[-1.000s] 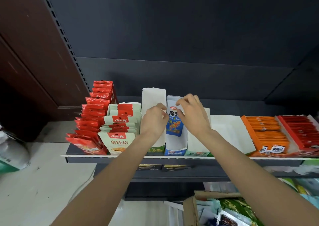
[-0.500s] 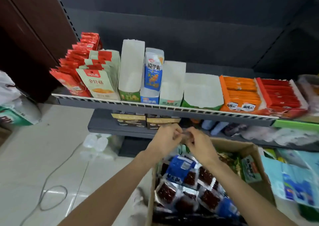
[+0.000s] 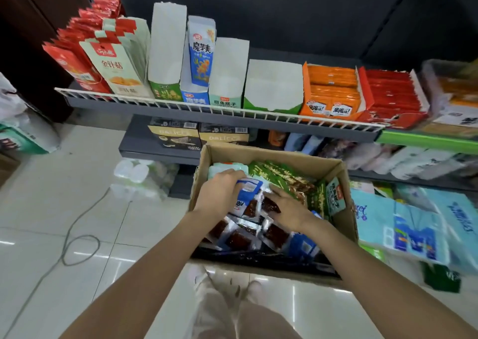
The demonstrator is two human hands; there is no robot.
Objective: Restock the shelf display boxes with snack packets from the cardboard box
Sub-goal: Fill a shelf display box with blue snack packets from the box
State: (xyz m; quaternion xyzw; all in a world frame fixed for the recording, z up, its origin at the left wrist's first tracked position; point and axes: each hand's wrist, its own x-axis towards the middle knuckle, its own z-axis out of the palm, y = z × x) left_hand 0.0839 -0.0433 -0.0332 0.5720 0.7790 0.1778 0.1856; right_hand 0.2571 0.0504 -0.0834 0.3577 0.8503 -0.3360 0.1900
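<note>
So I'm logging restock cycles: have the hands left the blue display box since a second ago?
Yes. Both hands, left and right, dropped from the blue display box into the cardboard box.

A single head-worn view looks forward and steeply down from above the hands, close enough that both forearms run in from the bottom edge. It faces the shelf [image 3: 219, 111], which crosses the frame beyond the hands, with the cardboard box [image 3: 271, 155] around them and the floor [image 3: 77, 209] to their left. Wide-angle bending curves the edges.
</note>
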